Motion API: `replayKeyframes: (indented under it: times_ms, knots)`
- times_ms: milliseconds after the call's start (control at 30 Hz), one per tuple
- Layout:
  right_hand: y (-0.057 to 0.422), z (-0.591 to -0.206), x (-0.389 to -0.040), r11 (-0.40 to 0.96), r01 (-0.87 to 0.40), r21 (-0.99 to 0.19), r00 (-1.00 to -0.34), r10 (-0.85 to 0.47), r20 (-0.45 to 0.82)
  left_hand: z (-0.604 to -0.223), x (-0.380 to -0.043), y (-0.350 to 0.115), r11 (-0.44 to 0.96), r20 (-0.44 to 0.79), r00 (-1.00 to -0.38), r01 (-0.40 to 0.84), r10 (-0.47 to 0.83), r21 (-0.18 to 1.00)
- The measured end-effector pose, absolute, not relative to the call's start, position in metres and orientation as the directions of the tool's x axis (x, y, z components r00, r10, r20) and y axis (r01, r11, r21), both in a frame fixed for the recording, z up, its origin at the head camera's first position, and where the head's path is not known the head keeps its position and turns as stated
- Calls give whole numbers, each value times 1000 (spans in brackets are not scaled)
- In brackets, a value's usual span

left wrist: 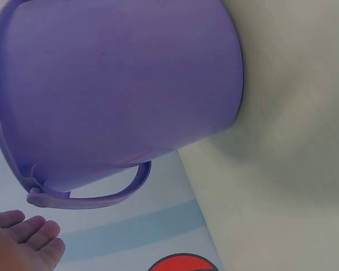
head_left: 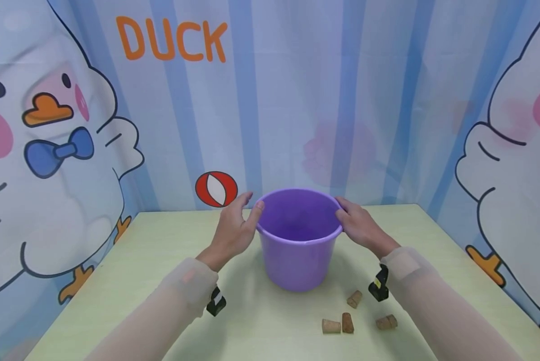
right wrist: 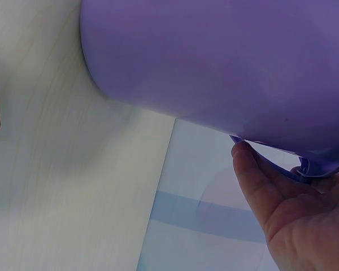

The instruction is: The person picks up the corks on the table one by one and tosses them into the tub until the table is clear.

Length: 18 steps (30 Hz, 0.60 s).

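And there was the bucket [head_left: 297,265], upright between both sets of fingers! The left hand [head_left: 235,228] was open, thumb by the rim [head_left: 301,242]; opposite, the right hand [head_left: 359,220] had its fingers curled, gripping the bucket's edge! Four corks [head_left: 331,326] lay nearside of the right fingers.

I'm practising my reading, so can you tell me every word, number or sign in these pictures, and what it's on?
"DUCK": big orange capital letters on the blue-striped backdrop.
Black wrist gadgets: pale or yellowish patches, too small to read.
Corks: any marks are too small to make out.
Purple bucket: no writing on the parts that show.
I can't read any other words or numbers.
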State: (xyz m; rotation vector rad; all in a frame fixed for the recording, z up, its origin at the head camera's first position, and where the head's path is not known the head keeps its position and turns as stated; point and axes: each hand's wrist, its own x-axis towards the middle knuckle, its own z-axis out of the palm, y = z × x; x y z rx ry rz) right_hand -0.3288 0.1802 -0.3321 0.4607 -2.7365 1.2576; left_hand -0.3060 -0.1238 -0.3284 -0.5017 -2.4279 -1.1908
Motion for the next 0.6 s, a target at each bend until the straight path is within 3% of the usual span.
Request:
replayKeyframes:
  times_ms: [600]
  knots:
    - [179, -331, -328, 614, -309, -727, -951, -222, 216, -341, -317, -114, 523, 415, -901, 415, 123, 745]
